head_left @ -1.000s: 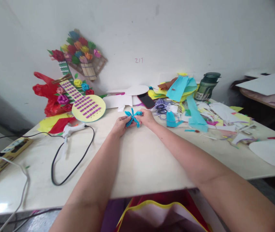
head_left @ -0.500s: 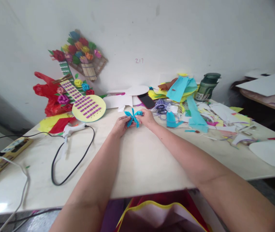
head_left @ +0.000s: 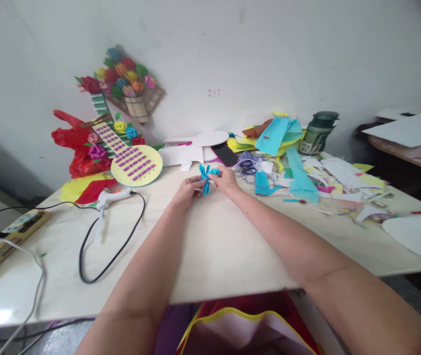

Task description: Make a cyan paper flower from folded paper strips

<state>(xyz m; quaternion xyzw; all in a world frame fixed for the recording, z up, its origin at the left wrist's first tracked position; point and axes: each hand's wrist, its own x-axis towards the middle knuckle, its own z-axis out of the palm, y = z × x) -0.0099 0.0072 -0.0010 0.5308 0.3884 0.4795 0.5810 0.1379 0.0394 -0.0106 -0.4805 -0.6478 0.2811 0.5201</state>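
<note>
A small blue crepe-paper flower [head_left: 205, 173] with several narrow petals is held just above the middle of the table. My left hand [head_left: 188, 191] pinches it from the left, fingers closed on its lower left side. From the right, my right hand [head_left: 227, 180] grips a petal between thumb and fingers. Part of the flower is hidden behind the fingers. Cut blue crepe paper [head_left: 264, 183] lies to the right of my right hand.
On the left are a glue gun [head_left: 112, 197] with a looped cord, a power strip [head_left: 8, 241] and a yellow paper guitar [head_left: 136, 165]. A phone [head_left: 224, 154], scissors [head_left: 248, 168], paper scraps [head_left: 343, 172] and a green bottle [head_left: 319, 133] are at the back and right.
The blue flower has turned in my hands, and its left petals now stand closer together and more upright. Both hands keep hold of it in nearly the same place.
</note>
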